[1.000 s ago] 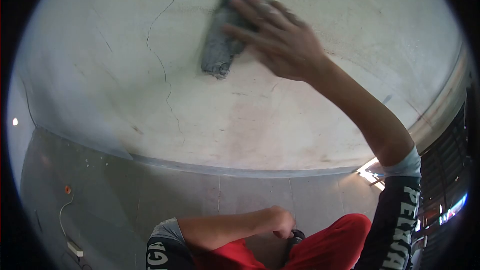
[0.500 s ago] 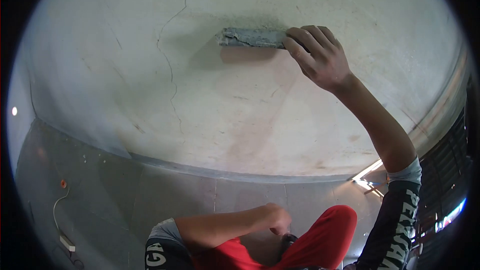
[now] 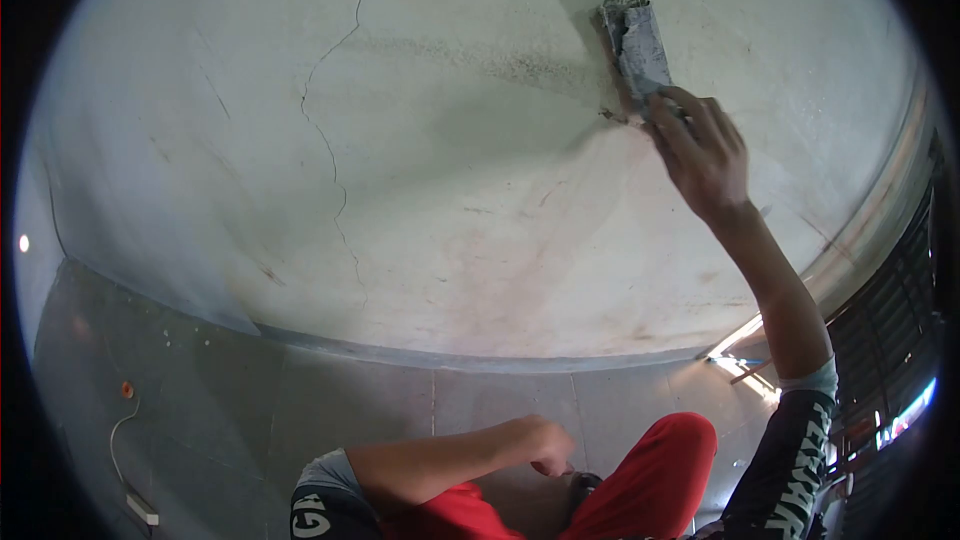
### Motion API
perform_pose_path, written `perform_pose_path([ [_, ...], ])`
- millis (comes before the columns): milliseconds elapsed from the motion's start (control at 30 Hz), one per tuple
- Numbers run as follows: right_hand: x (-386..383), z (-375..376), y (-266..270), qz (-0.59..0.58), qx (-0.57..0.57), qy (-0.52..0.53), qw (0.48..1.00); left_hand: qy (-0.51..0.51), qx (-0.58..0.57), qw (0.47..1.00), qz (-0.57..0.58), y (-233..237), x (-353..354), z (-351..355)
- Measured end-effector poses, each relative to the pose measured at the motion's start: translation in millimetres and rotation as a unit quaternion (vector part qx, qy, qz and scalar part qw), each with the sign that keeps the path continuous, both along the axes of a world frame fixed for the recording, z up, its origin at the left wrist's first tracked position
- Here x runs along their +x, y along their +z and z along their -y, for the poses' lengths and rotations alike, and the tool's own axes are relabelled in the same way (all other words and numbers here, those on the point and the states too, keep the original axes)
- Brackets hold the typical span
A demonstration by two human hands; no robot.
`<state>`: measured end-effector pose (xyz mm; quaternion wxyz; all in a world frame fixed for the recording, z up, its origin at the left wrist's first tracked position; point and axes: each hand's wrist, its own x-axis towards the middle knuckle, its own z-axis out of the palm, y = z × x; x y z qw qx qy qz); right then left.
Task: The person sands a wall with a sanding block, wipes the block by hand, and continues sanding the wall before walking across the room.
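Observation:
My right hand point(image 3: 705, 145) grips one end of a flat grey trowel point(image 3: 642, 45), its surface crusted with dried plaster. The trowel tilts steeply upward against the pale wall point(image 3: 450, 210), casting a shadow on its left side. Just below its lower end, a small dark crumbly patch point(image 3: 618, 118) shows on the wall. To the left of the trowel runs a rough, speckled band point(image 3: 510, 62). Low in the view, my left hand point(image 3: 545, 445) hangs curled over my lap, its fingers partly hidden and nothing visible in them.
A long thin crack point(image 3: 335, 175) runs down the wall. Grey floor tiles point(image 3: 340, 390) meet the wall's base. At the far left lie a white cable point(image 3: 115, 430) and a white block point(image 3: 142, 510). My red-clad knee point(image 3: 655, 470) is bent; slatted dark panelling point(image 3: 890, 330) stands right.
My right hand has moved right and slightly down, and the trowel has turned from nearly level to steeply upright. The speckled wall band is now uncovered. My left hand stays almost in place.

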<state>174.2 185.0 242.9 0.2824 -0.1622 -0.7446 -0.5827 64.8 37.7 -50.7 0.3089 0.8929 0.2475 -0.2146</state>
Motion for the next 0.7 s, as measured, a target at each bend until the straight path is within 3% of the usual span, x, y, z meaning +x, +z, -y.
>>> perform_pose_path([
  [300,-25,5,-44,-0.020,-0.235,-0.022,0.971,0.020,0.003,1.000,0.019,12,-8,1],
  [333,-21,8,-40,-0.005,-0.257,-0.087,0.963,0.016,-0.006,1.000,0.005,17,-9,1],
  [367,-18,10,-34,-0.004,-0.257,-0.086,0.963,0.013,-0.016,1.000,-0.008,20,-10,1],
  [433,-13,10,-20,0.081,-0.128,-0.096,0.984,0.008,-0.013,1.000,-0.011,5,-4,-3],
  [567,-7,4,-1,0.197,-0.185,-0.120,0.955,-0.016,-0.026,0.999,-0.029,17,-6,-6],
  [700,-6,-5,3,0.220,-0.205,-0.136,0.944,0.013,-0.014,1.000,-0.018,20,-8,-2],
])
